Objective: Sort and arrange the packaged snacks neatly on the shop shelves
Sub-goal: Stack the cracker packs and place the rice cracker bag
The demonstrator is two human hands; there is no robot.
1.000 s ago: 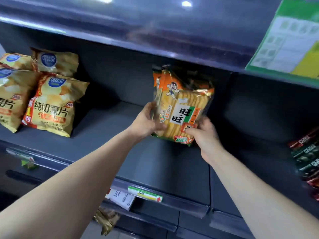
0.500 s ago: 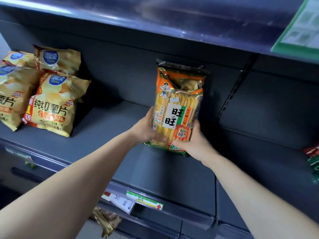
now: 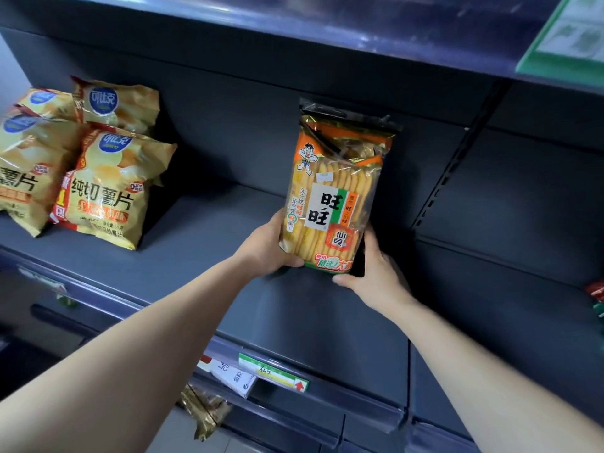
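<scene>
Grey shelf (image 3: 196,256): chip bags (image 3: 108,191) at its left end. Rice cracker pack (image 3: 333,197) upright mid-shelf, contact with the board unclear. Left hand (image 3: 264,246) grips its lower left edge, right hand (image 3: 376,273) its lower right corner. Price tag (image 3: 273,376) on shelf lip.

Both arms stretched fwd, forearms converging. L hand (image 3: 266,248) grips cracker pack (image 3: 330,204) at its lower-left edge, thumb across front; R hand (image 3: 376,276) cups lower-right corner, thumb under, fingers up the side
</scene>
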